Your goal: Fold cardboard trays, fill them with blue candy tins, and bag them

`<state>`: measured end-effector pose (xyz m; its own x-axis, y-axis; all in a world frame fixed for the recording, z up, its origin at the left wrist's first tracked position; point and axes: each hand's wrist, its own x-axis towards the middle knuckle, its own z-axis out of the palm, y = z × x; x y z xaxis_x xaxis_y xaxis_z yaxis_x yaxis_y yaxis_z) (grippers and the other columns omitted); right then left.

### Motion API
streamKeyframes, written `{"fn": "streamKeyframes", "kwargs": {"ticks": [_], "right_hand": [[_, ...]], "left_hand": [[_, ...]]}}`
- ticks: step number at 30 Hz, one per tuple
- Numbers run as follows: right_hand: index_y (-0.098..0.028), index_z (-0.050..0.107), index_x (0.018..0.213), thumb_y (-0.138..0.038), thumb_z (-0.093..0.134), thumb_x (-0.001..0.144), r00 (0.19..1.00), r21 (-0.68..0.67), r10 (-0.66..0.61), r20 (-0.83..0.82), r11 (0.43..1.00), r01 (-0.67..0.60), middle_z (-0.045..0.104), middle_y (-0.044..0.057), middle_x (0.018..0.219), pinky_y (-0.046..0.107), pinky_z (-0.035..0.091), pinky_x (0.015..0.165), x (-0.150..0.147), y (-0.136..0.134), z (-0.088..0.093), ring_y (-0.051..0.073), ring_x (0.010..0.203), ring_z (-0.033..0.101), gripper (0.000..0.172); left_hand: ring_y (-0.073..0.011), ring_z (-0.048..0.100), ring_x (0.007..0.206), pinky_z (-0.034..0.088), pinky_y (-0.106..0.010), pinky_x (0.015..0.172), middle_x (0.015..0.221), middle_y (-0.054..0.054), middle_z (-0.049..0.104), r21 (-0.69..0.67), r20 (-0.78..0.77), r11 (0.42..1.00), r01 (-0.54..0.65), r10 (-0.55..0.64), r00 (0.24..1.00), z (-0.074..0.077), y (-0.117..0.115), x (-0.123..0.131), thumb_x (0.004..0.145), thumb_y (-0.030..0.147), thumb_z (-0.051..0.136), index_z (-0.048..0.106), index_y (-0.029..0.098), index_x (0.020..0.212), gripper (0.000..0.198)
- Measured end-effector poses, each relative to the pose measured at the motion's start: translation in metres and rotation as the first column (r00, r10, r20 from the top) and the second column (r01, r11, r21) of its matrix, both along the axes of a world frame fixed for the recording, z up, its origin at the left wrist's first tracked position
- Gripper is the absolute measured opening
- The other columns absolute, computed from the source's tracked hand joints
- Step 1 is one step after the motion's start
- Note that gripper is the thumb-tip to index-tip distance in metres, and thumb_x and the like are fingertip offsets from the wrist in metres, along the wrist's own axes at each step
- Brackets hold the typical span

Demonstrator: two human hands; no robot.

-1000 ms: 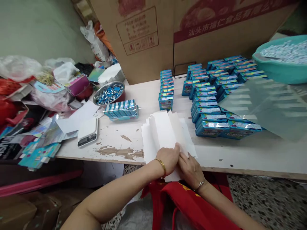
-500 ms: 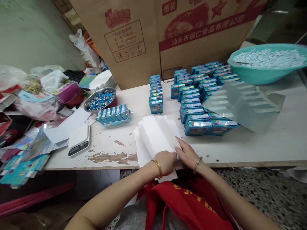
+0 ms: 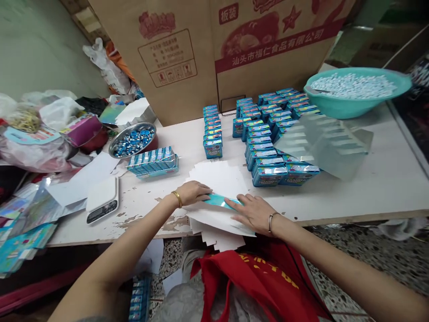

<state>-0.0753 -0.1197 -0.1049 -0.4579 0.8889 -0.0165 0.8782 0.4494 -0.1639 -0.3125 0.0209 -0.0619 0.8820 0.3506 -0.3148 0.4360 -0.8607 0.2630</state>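
Note:
A white card sheet (image 3: 219,218) is folded over on itself across a stack of white card sheets (image 3: 219,176) at the table's front edge. Along the fold its shiny blue printed side shows as a strip. My left hand (image 3: 192,193) grips the strip's left end, fingers together over the fold. On the strip's right end and the white card rests my right hand (image 3: 253,212), its fingers spread and lying flat. Small blue printed boxes (image 3: 212,149) stand in a row just beyond the stack, and more boxes (image 3: 270,175) are grouped to its right.
A clear-wrapped pack of blue boxes (image 3: 152,163), a metal bowl of blue-wrapped pieces (image 3: 152,145) and a white scale (image 3: 102,194) are on the left. Translucent plastic sheets (image 3: 345,156) and a turquoise basin of small pale pieces (image 3: 355,107) lie right. A big carton (image 3: 187,98) stands behind.
My hands have moved apart, the left one up and leftward, the right hand's fingers now spread. The card is now folded over, with its blue side showing.

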Motion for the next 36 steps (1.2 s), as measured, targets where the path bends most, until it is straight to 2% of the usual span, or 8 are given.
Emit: {"fn": "streamKeyframes", "kwargs": {"ticks": [4, 7, 12, 20, 26, 30, 33, 36], "right_hand": [[-0.031, 0.034, 0.142, -0.038, 0.037, 0.095, 0.993, -0.046, -0.105, -0.055, 0.994, 0.102, 0.057, 0.008, 0.115, 0.032, 0.035, 0.074, -0.002, 0.000, -0.001, 0.022, 0.094, 0.052, 0.048], [-0.024, 0.043, 0.135, -0.034, 0.044, 0.092, 0.976, -0.129, -0.206, -0.075, 0.972, 0.195, 0.056, 0.009, 0.117, 0.034, 0.036, 0.077, -0.007, 0.006, 0.002, 0.024, 0.101, 0.050, 0.045], [-0.022, 0.058, 0.111, -0.030, 0.051, 0.089, 0.964, -0.223, -0.266, -0.034, 0.942, 0.252, 0.060, 0.007, 0.107, 0.030, 0.038, 0.074, -0.014, 0.022, 0.010, 0.021, 0.098, 0.055, 0.024], [-0.017, 0.056, 0.108, -0.013, 0.046, 0.084, 0.988, -0.243, -0.069, 0.141, 0.965, 0.102, 0.063, 0.009, 0.102, 0.030, 0.041, 0.068, -0.015, 0.034, 0.022, 0.022, 0.092, 0.061, 0.026], [-0.018, 0.053, 0.110, -0.006, 0.035, 0.090, 0.971, -0.184, -0.040, 0.235, 0.979, 0.085, 0.064, 0.012, 0.096, 0.032, 0.044, 0.063, -0.022, 0.037, 0.009, 0.024, 0.086, 0.062, 0.030], [-0.019, 0.053, 0.112, -0.004, 0.035, 0.089, 0.962, -0.162, -0.008, 0.272, 0.985, 0.054, 0.062, 0.013, 0.099, 0.030, 0.043, 0.061, -0.019, 0.047, 0.012, 0.024, 0.091, 0.061, 0.033], [-0.018, 0.054, 0.112, -0.003, 0.035, 0.088, 0.966, -0.132, 0.036, 0.257, 0.991, -0.002, 0.060, 0.014, 0.106, 0.030, 0.043, 0.061, -0.017, 0.065, 0.021, 0.025, 0.097, 0.058, 0.035], [-0.020, 0.055, 0.115, -0.004, 0.036, 0.087, 0.962, -0.134, 0.072, 0.262, 0.990, -0.038, 0.059, 0.014, 0.109, 0.030, 0.042, 0.062, -0.016, 0.086, 0.026, 0.025, 0.098, 0.056, 0.038]], "left_hand": [[-0.0204, 0.057, 0.107, 0.042, -0.032, 0.092, 0.122, -0.009, 0.062, 0.043, 0.036, 0.998, 0.042, -0.043, 0.998, -0.001, -0.006, -0.004, 0.095, 0.039, 0.041, 0.056, 0.019, 0.124, 0.039], [-0.0208, 0.056, 0.103, 0.043, -0.032, 0.088, 0.118, -0.010, 0.062, 0.123, -0.002, 0.989, 0.082, -0.082, 0.997, -0.002, -0.010, -0.003, 0.094, 0.036, 0.043, 0.053, 0.018, 0.125, 0.037], [-0.0201, 0.059, 0.087, 0.044, -0.030, 0.074, 0.100, -0.011, 0.063, 0.282, -0.173, 0.957, 0.064, -0.015, 0.985, -0.011, -0.013, 0.011, 0.095, 0.023, 0.037, 0.056, 0.013, 0.103, 0.023], [-0.0222, 0.063, 0.076, 0.043, -0.030, 0.062, 0.091, -0.012, 0.066, 0.208, -0.283, 0.961, 0.180, -0.117, 0.952, -0.010, -0.003, 0.034, 0.090, 0.020, 0.043, 0.054, 0.015, 0.100, 0.015], [-0.0236, 0.065, 0.079, 0.046, -0.033, 0.067, 0.084, -0.014, 0.066, 0.192, -0.314, 0.979, 0.072, -0.009, 0.949, -0.020, -0.009, 0.047, 0.088, 0.011, 0.042, 0.056, 0.013, 0.094, 0.016], [-0.0247, 0.065, 0.081, 0.047, -0.033, 0.066, 0.086, -0.014, 0.066, 0.202, -0.343, 0.978, 0.051, 0.021, 0.939, -0.022, -0.008, 0.043, 0.088, 0.010, 0.040, 0.055, 0.013, 0.099, 0.019], [-0.0255, 0.065, 0.083, 0.047, -0.034, 0.067, 0.091, -0.015, 0.065, 0.252, -0.338, 0.968, -0.004, 0.092, 0.937, -0.016, -0.001, 0.033, 0.088, 0.007, 0.038, 0.054, 0.012, 0.106, 0.025], [-0.0238, 0.063, 0.088, 0.047, -0.034, 0.072, 0.103, -0.015, 0.062, 0.276, -0.276, 0.958, -0.083, 0.162, 0.947, 0.000, 0.001, 0.016, 0.089, 0.008, 0.037, 0.051, 0.014, 0.116, 0.031]]}}
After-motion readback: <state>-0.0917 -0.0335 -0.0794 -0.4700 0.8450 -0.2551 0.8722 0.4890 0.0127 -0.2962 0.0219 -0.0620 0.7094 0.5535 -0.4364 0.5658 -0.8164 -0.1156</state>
